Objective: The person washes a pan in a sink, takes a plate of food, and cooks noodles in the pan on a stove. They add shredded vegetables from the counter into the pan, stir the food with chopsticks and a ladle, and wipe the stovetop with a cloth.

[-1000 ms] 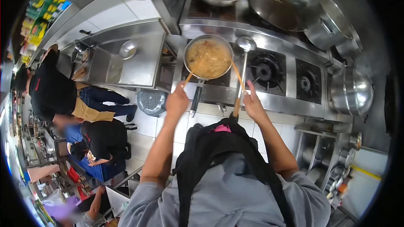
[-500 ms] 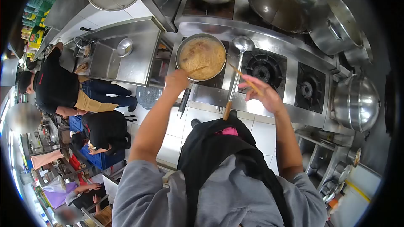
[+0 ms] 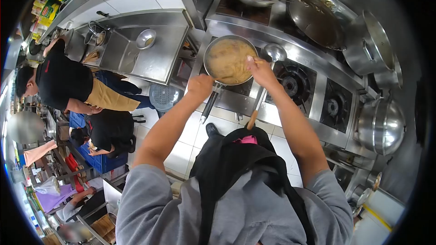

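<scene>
1. Pan [image 3: 205, 61] with yellowish food [image 3: 226, 59] stands on the stove [image 3: 318, 96], left of the ladle [image 3: 275, 52].
2. Left hand [image 3: 200, 86] is closed around a wooden stick [image 3: 218, 79], at the near rim.
3. Right hand [image 3: 262, 72], fingers folded, holds a second stick [image 3: 260, 62] over the pan's right side.

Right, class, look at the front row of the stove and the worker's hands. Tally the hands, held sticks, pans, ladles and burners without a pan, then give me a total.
Left hand and right hand: 2
Sticks: 2
Pan: 1
Ladle: 1
Burners without a pan: 2
Total: 8
</scene>
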Tool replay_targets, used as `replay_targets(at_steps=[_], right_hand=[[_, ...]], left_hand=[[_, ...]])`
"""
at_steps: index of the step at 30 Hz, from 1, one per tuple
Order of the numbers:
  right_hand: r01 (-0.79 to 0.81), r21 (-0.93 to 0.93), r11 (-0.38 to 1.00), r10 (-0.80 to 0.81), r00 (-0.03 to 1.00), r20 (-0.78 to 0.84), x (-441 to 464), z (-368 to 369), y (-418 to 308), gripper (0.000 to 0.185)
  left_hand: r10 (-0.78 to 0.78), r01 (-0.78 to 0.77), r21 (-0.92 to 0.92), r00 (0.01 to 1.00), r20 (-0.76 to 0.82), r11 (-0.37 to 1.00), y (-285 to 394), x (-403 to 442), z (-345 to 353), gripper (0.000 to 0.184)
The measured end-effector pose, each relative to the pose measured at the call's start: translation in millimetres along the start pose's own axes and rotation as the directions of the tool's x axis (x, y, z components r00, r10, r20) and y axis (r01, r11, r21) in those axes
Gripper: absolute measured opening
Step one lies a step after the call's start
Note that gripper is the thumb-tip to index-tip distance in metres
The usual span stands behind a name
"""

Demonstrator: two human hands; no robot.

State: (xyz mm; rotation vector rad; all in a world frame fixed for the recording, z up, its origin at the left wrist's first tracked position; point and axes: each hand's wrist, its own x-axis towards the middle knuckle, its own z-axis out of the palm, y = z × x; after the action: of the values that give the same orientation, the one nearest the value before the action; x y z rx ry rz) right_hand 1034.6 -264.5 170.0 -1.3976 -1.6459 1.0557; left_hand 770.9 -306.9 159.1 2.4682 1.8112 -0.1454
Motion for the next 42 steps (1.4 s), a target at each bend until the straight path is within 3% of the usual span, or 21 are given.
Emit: replay_targets(at_steps=[2, 4, 10, 12, 13, 17, 19, 20, 22, 24, 25, 26, 28, 29, 31, 32, 34, 36, 38, 41, 42], right_hand=[[-0.186, -0.428, 0.884, 0.212, 0.977, 0.014, 11, 10, 14, 0.044], [-0.245, -0.43, 0.869, 0.256, 0.966, -0.032, 11, 10, 9, 0.045], [-0.124, -0.373, 0.919, 0.136, 0.991, 0.007, 14, 29, 11, 0.041], [-0.058, -0.429, 0.901, 0.051, 0.998, -0.027, 10, 18, 27, 0.039], [-0.113, -0.51, 0.853, 0.127, 0.992, -0.009, 7, 6, 17, 0.033], [-0.173, -0.346, 0.922, 0.196, 0.98, 0.032, 2, 12, -13, 0.033], [-0.049, 0.045, 0.998, 0.052, 0.996, -0.067, 11, 50, 5, 0.033], [-0.046, 0.043, 0.998, 0.049, 0.996, -0.07, 12, 52, 8, 0.033], [-0.135, -0.368, 0.92, 0.124, 0.991, -0.055, 17, 49, 14, 0.034], [-0.114, -0.437, 0.892, 0.105, 0.993, -0.045, 15, 24, 33, 0.035], [-0.093, -0.502, 0.86, 0.089, 0.996, -0.031, 13, 16, 39, 0.035], [-0.1, -0.499, 0.861, 0.094, 0.995, -0.038, 11, 15, 40, 0.035], [-0.2, -0.239, 0.95, 0.217, 0.975, 0.046, 7, 16, 32, 0.035], [-0.201, -0.238, 0.95, 0.217, 0.975, 0.043, 8, 26, 23, 0.035], [-0.205, 0.179, 0.962, 0.198, 0.978, 0.057, 9, 49, -2, 0.032], [-0.201, 0.178, 0.963, 0.194, 0.979, 0.055, 12, 50, 6, 0.032], [-0.159, -0.304, 0.939, 0.162, 0.987, -0.014, 19, 44, 27, 0.03], [-0.18, -0.325, 0.928, 0.192, 0.981, 0.006, 15, 13, 33, 0.03], [-0.202, -0.345, 0.917, 0.225, 0.974, 0.029, 10, 2, 24, 0.03], [-0.126, -0.252, 0.96, 0.138, 0.99, 0.032, 12, 24, 7, 0.03], [-0.195, -0.125, 0.973, 0.201, 0.979, 0.035, 15, 40, 2, 0.03]], left_hand=[[-0.167, 0.168, 0.007, 0.984, -0.068, 0.986, -28, 5, -15, 0.017], [-0.235, 0.235, -0.005, 0.972, -0.017, 0.972, -38, 11, -31, 0.017], [0.025, -0.026, -0.085, 1.0, -0.009, 0.996, 8, 16, 4, 0.018], [-0.095, 0.095, -0.122, 0.995, 0.007, 0.988, -29, 17, 12, 0.018], [-0.153, 0.156, -0.097, 0.987, 0.043, 0.983, -45, 9, -16, 0.018], [-0.16, 0.163, -0.04, 0.984, 0.082, 0.986, -64, 15, -41, 0.019], [-0.09, 0.087, -0.103, 0.996, -0.019, 0.991, -23, 31, -29, 0.018], [-0.062, 0.061, 0.013, 0.997, 0.035, 0.998, -7, 41, -10, 0.018], [-0.051, 0.053, -0.036, 0.997, 0.062, 0.998, -9, 38, -17, 0.017], [-0.21, 0.226, -0.103, 0.967, 0.146, 0.969, -45, 34, -38, 0.017], [-0.196, 0.21, -0.073, 0.967, 0.164, 0.975, -69, 32, -36, 0.017], [-0.237, 0.244, -0.033, 0.962, 0.133, 0.969, -79, 31, -36, 0.017], [-0.162, 0.168, -0.038, 0.979, 0.124, 0.985, -69, 28, -48, 0.016], [-0.135, 0.14, -0.046, 0.985, 0.106, 0.989, -50, 31, -47, 0.017], [-0.049, 0.048, 0.024, 0.997, 0.054, 0.999, 0, 35, -33, 0.019], [-0.049, 0.048, 0.025, 0.998, 0.049, 0.999, -1, 36, -22, 0.019], [0.021, -0.019, -0.022, 0.993, 0.119, 1.0, -7, 39, -14, 0.019], [-0.138, 0.151, -0.075, 0.978, 0.155, 0.986, -43, 30, -47, 0.019], [-0.145, 0.149, -0.023, 0.982, 0.124, 0.989, -62, 31, -51, 0.02], [-0.072, 0.075, -0.08, 0.997, 0.041, 0.994, -30, 39, -48, 0.02], [-0.052, 0.053, -0.044, 0.998, 0.018, 0.998, -9, 46, -34, 0.019]])
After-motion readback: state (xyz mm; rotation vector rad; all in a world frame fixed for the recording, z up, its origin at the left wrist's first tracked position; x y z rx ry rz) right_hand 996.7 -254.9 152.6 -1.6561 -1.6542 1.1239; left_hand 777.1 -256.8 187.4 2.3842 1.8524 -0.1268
